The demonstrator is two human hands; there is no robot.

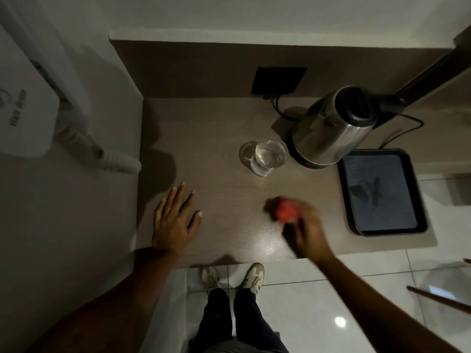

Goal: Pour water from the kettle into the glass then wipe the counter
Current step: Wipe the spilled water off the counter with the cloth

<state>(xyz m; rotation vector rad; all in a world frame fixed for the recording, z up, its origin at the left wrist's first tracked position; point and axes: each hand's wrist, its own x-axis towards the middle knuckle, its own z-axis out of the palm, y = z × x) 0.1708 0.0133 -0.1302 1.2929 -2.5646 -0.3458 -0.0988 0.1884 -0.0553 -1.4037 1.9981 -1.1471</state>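
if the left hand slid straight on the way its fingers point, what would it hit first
Probably nothing on the counter: the left hand points up toward the back wall, passing left of the glass. Depth is hard to judge.

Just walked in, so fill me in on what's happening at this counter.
A person is wiping the counter. The right hand grips a red cloth and is blurred, which suggests it is moving. The left hand lies flat and open near the counter's left edge. The glass already holds water, beside the steel kettle on its base. A dark tray sits on the right.
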